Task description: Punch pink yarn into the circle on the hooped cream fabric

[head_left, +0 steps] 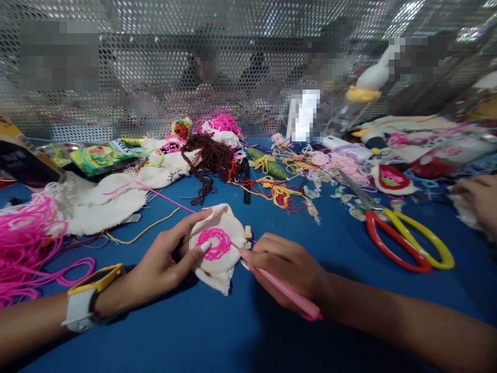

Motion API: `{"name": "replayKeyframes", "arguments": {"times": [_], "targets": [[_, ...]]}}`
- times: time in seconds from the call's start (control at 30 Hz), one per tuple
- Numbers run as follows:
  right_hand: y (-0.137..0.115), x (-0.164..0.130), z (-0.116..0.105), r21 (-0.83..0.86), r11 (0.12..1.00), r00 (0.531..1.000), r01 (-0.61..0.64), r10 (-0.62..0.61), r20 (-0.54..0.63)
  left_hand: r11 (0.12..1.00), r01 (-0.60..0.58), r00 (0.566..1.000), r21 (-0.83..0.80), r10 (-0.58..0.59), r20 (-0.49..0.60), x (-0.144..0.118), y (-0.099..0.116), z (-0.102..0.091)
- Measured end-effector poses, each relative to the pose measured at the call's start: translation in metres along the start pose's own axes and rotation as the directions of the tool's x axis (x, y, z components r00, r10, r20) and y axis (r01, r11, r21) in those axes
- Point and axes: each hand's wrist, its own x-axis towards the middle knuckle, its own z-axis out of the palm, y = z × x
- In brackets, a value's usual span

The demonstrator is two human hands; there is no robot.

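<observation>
My left hand grips a small embroidery hoop by its left side, the thumb lying on the cloth. White fabric is stretched in the hoop, and its loose edges hang out below and above. A ring of bright pink stitches covers the middle of the fabric. In my right hand is a pink punch needle, held like a pen, its tip close to the right edge of the stitches. A strand of pink yarn runs from the upper left toward the hoop.
Red-and-yellow scissors lie at the right. Pink yarn piles up at the left beside white cloth. Brown yarn and several tangled threads lie farther back. Another person's hand rests at the right edge. A perforated metal screen stands behind.
</observation>
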Motion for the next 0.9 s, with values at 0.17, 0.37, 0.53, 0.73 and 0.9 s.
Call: {"name": "replayKeyframes", "arguments": {"times": [0.17, 0.37, 0.53, 0.73, 0.9], "targets": [[0.003, 0.002, 0.001, 0.043, 0.999, 1.0, 0.005, -0.004, -0.019, 0.994, -0.034, 0.999, 0.107, 0.032, 0.025, -0.001, 0.003, 0.001], [-0.012, 0.011, -0.012, 0.06, 0.998, 0.985, 0.017, -0.007, -0.17, 0.987, 0.018, 0.999, 0.159, -0.024, 0.034, -0.002, -0.001, 0.001], [-0.013, 0.01, -0.016, 0.059, 0.998, 0.976, 0.024, -0.011, -0.216, 0.988, 0.018, 0.999, 0.156, -0.023, 0.03, -0.002, -0.001, 0.001], [-0.007, 0.01, -0.01, 0.077, 0.997, 0.984, 0.031, -0.017, -0.18, 0.99, 0.029, 0.999, 0.14, -0.035, 0.037, -0.001, 0.0, 0.001], [-0.006, 0.01, -0.007, 0.052, 0.998, 0.991, 0.036, -0.029, -0.133, 0.991, 0.008, 0.999, 0.131, -0.013, 0.037, -0.001, 0.0, 0.001]]}}
